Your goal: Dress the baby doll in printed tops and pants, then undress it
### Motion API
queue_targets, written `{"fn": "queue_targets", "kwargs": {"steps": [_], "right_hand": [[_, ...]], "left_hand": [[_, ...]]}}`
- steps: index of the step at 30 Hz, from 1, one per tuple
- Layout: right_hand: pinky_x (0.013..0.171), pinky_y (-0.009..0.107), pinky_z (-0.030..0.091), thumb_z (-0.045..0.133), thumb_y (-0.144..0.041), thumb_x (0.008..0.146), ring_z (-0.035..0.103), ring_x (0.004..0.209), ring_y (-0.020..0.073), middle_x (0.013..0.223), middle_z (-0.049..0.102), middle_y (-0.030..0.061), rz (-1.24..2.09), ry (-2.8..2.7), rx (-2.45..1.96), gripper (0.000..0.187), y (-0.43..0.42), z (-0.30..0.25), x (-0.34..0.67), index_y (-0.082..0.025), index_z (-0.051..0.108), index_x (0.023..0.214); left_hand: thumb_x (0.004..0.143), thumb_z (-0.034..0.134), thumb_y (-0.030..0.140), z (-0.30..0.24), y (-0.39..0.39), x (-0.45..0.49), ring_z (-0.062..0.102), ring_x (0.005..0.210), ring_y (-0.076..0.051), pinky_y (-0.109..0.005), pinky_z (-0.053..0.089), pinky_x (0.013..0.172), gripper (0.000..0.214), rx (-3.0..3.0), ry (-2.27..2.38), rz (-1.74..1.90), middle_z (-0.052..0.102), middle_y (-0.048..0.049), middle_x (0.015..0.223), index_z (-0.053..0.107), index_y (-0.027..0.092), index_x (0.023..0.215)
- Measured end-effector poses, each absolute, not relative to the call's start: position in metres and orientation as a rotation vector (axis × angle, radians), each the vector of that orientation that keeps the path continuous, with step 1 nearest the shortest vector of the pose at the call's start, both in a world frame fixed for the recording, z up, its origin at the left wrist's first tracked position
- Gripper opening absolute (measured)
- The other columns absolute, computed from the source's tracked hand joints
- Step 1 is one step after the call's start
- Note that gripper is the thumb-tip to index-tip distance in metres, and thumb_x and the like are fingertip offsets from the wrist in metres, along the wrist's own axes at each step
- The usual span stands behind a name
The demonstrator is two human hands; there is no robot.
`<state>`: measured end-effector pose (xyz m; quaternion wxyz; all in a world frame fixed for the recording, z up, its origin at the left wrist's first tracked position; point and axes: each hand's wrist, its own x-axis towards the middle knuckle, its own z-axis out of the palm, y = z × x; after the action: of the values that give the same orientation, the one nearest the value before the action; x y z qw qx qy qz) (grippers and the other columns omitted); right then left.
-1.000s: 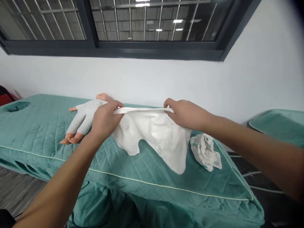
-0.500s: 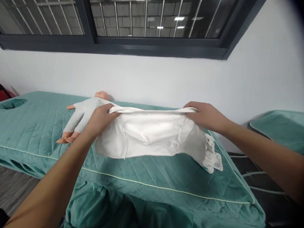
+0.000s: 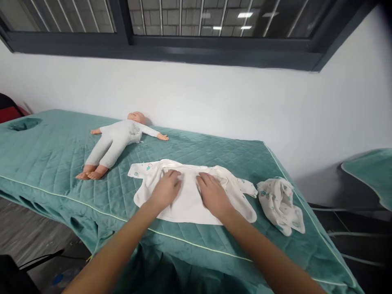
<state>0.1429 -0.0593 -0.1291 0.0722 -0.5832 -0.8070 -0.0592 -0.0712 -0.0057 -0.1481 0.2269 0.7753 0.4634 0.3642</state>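
Pressing flat on the white garment point(image 3: 188, 206), both hands were seen palm down with fingers extended; neither grip was closed on anything. The left hand point(image 3: 167, 190) lay on the garment's middle, on the side toward the doll point(image 3: 118, 141). The right hand point(image 3: 212, 194) lay just beside it, on the side away from the doll, the two hands near each other but apart.

The garment lay spread out on the teal quilted bed point(image 3: 45, 163), to the right of the doll's feet and nearer the camera than the doll, close to the bed's front edge. Small printed marks showed on the sleeve nearest the doll.

The doll lay on its back in a pale suit, arms out, head toward the wall point(image 3: 214, 102).

A crumpled printed cloth point(image 3: 280, 202) lay on the bed farther from the doll than the garment, just beside the garment's far sleeve. Whether the two touched could not be told from this angle.
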Motion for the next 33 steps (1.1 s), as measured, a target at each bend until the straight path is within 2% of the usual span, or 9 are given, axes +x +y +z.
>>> {"fn": "queue_targets", "kwargs": {"steps": [3, 6, 9, 15, 18, 24, 29, 33], "right_hand": [[0.113, 0.041, 0.039, 0.035, -0.012, 0.097, 0.051, 0.134, 0.0292, 0.143, 0.058, 0.0179, -0.06, -2.284, -1.856, 0.042, -0.049, -0.139, 0.124, -0.011, 0.056, 0.134], [0.109, 0.049, 0.04, 0.037, -0.022, 0.1, 0.055, 0.128, 0.0351, 0.138, 0.06, 0.0238, -0.079, -2.058, -2.072, 0.041, -0.032, -0.14, 0.115, -0.006, 0.057, 0.132], [0.1, 0.056, 0.044, 0.035, -0.033, 0.101, 0.059, 0.119, 0.0408, 0.131, 0.063, 0.0269, -0.092, -1.891, -2.212, 0.047, -0.019, -0.141, 0.113, -0.005, 0.055, 0.133], [0.1, 0.054, 0.043, 0.032, -0.035, 0.1, 0.055, 0.126, 0.0414, 0.146, 0.052, 0.0275, -0.085, -1.762, -2.2, 0.061, -0.017, -0.144, 0.113, -0.003, 0.037, 0.151], [0.1, 0.053, 0.044, 0.033, -0.035, 0.1, 0.053, 0.128, 0.04, 0.148, 0.051, 0.0255, -0.092, -1.753, -2.183, 0.061, -0.019, -0.145, 0.113, -0.006, 0.034, 0.153], [0.101, 0.051, 0.044, 0.036, -0.03, 0.099, 0.051, 0.13, 0.0365, 0.152, 0.048, 0.0206, -0.099, -1.704, -2.226, 0.06, -0.019, -0.145, 0.112, -0.007, 0.033, 0.154], [0.103, 0.047, 0.043, 0.034, -0.024, 0.099, 0.048, 0.134, 0.0339, 0.156, 0.044, 0.0186, -0.105, -1.704, -2.217, 0.06, -0.021, -0.146, 0.115, -0.011, 0.028, 0.157], [0.104, 0.048, 0.042, 0.035, -0.027, 0.099, 0.047, 0.136, 0.0346, 0.156, 0.043, 0.0193, -0.102, -1.693, -2.203, 0.062, -0.021, -0.145, 0.115, -0.012, 0.026, 0.159]], "left_hand": [[0.088, 0.054, 0.018, -0.163, -0.012, -0.056, 0.058, 0.123, -0.033, -0.049, 0.041, 0.111, 0.026, 2.108, 1.326, 1.004, 0.066, -0.0164, 0.125, 0.066, 0.02, 0.111], [0.087, 0.054, 0.019, -0.164, -0.001, -0.052, 0.05, 0.134, -0.038, -0.055, 0.033, 0.116, 0.031, 2.082, 1.538, 0.943, 0.059, -0.0215, 0.135, 0.062, 0.015, 0.117], [0.087, 0.058, 0.023, -0.161, 0.012, -0.049, 0.048, 0.135, -0.039, -0.056, 0.028, 0.118, 0.036, 2.012, 1.64, 0.957, 0.059, -0.023, 0.134, 0.06, 0.014, 0.122], [0.087, 0.061, 0.028, -0.164, 0.02, -0.04, 0.043, 0.14, -0.044, -0.057, 0.023, 0.12, 0.051, 1.904, 1.677, 1.089, 0.054, -0.0261, 0.142, 0.056, 0.013, 0.136], [0.09, 0.059, 0.029, -0.164, 0.018, -0.038, 0.043, 0.141, -0.043, -0.057, 0.027, 0.119, 0.056, 1.965, 1.706, 1.088, 0.054, -0.0244, 0.145, 0.051, 0.014, 0.143], [0.098, 0.046, 0.031, -0.161, 0.015, -0.039, 0.045, 0.14, -0.035, -0.051, 0.038, 0.115, 0.059, 2.235, 1.926, 0.791, 0.052, -0.0204, 0.148, 0.038, 0.01, 0.152], [0.099, 0.045, 0.033, -0.157, 0.013, -0.038, 0.047, 0.138, -0.035, -0.051, 0.042, 0.112, 0.058, 2.295, 1.974, 0.747, 0.051, -0.0192, 0.148, 0.038, 0.012, 0.152], [0.099, 0.045, 0.035, -0.151, 0.018, -0.036, 0.045, 0.14, -0.035, -0.052, 0.041, 0.113, 0.06, 2.241, 1.904, 0.772, 0.05, -0.0199, 0.149, 0.036, 0.012, 0.153]]}}
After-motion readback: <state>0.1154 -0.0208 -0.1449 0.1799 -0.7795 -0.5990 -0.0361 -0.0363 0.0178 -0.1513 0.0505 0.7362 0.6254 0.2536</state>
